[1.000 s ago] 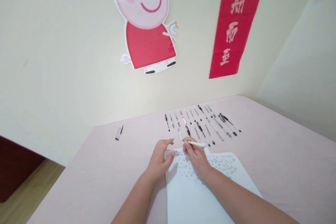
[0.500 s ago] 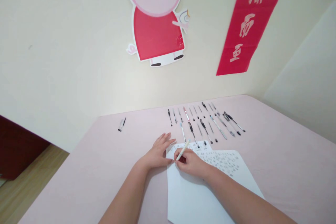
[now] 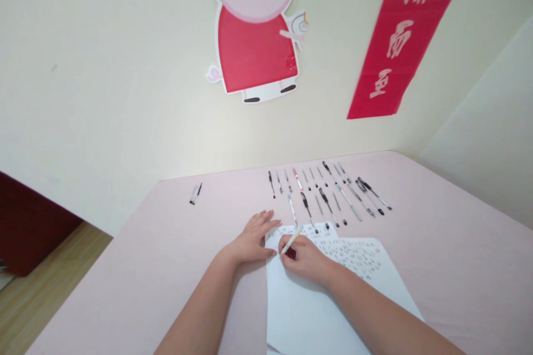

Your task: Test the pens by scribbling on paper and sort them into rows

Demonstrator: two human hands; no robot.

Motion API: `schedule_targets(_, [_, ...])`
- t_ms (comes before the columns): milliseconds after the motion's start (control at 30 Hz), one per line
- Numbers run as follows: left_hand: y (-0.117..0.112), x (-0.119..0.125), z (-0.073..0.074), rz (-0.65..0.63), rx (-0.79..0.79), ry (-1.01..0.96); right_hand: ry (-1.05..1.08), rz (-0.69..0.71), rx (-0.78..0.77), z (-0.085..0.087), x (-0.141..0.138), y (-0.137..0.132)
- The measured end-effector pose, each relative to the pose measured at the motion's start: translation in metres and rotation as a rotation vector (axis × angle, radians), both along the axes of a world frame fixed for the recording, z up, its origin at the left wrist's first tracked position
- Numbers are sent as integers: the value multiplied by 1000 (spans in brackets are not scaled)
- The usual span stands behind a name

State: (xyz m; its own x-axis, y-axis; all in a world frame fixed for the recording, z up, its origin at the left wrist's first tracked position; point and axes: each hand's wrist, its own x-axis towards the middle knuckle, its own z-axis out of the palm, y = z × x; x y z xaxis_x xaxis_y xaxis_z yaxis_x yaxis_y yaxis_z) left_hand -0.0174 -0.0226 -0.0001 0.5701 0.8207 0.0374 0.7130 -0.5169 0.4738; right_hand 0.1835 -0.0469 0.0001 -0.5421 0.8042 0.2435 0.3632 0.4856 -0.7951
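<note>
In the head view, my right hand is closed round a pale cream pen, its tip down on a white sheet of paper. Small dark handwriting fills the sheet's upper part, while the lower part is blank. A second written sheet shows along the far edge, partly covered. My left hand lies flat with fingers spread at the paper's left edge, the thumb close to the pen tip. Just beyond the paper lies a white pen with a blue end.
Several pens and refills lie in two rows beyond the paper, among them a black-capped pen and a pink pen. A separate pen part lies at the far left of the pink tabletop. A wall stands behind the table.
The camera view has shifted slightly, so the scene sits a little to the right. My right hand still holds the pen on the paper; my left hand stays flat.
</note>
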Motion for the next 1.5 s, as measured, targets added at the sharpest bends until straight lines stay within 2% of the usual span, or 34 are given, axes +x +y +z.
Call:
schedule_targets(367, [0, 1, 4, 21, -74, 27, -34, 16, -19, -7, 0, 3])
schedule_targets(1500, [1, 2, 6, 17, -77, 71, -21, 17, 23, -9, 1, 4])
